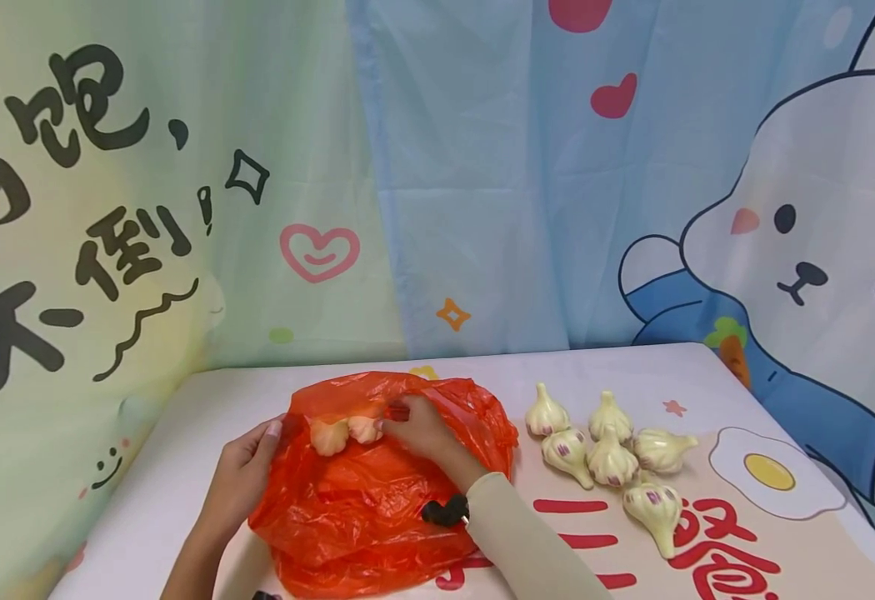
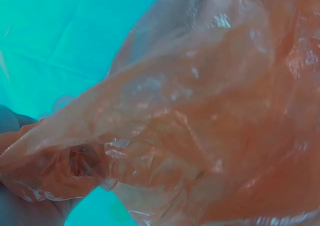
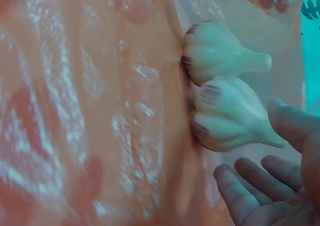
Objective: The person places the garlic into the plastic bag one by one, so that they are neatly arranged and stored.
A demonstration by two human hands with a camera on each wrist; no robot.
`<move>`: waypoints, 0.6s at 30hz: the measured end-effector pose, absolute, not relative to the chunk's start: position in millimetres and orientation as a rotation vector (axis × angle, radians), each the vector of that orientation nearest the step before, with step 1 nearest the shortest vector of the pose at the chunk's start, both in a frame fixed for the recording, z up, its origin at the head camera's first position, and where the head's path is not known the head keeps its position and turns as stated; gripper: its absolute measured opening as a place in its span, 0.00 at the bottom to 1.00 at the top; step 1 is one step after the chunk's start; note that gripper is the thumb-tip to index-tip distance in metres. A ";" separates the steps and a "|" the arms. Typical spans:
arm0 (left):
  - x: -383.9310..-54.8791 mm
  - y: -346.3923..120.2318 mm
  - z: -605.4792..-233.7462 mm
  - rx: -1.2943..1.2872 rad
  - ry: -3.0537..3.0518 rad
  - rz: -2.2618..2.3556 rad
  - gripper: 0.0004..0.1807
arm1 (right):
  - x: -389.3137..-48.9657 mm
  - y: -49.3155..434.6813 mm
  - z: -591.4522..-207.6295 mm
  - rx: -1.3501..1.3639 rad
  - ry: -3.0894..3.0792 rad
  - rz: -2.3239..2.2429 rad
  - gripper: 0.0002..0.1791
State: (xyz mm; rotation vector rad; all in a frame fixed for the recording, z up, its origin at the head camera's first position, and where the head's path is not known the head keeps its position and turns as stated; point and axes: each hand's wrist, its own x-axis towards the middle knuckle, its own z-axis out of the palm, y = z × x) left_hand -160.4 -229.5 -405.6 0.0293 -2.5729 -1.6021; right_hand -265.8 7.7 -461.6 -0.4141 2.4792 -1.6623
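Observation:
A crumpled red plastic bag [image 1: 362,517] lies spread on the table. Two garlic bulbs, one on the left [image 1: 328,436] and one on the right [image 1: 364,429], sit at its opening. My left hand [image 1: 238,471] pinches the bag's left edge; in the left wrist view, bag film [image 2: 200,136] hides most of that hand [image 2: 30,206]. Over the bag's mouth, my right hand [image 1: 422,429] is beside the right-hand bulb. The right wrist view shows its fingers apart around the stem end of the nearer garlic bulb [image 3: 230,113], without a grip.
Several more garlic bulbs [image 1: 612,460] lie grouped on the table to the right of the bag. A printed cloth [image 1: 775,533] covers the table [image 1: 235,392]. Behind it hangs a patterned curtain [image 1: 460,250]. A small black object [image 1: 445,510] is at my right wrist.

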 end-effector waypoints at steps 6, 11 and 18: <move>-161.3 -230.7 -405.2 0.041 -2.567 -1.623 0.29 | -264.8 14.4 -450.8 -0.513 2.503 -1.544 0.20; -160.8 -231.3 -404.7 0.039 -2.550 -1.648 0.30 | -260.0 18.8 -442.3 -0.607 2.538 -1.488 0.19; -160.4 -231.3 -405.2 0.034 -2.560 -1.599 0.30 | -254.0 23.4 -437.5 -0.527 2.505 -1.492 0.26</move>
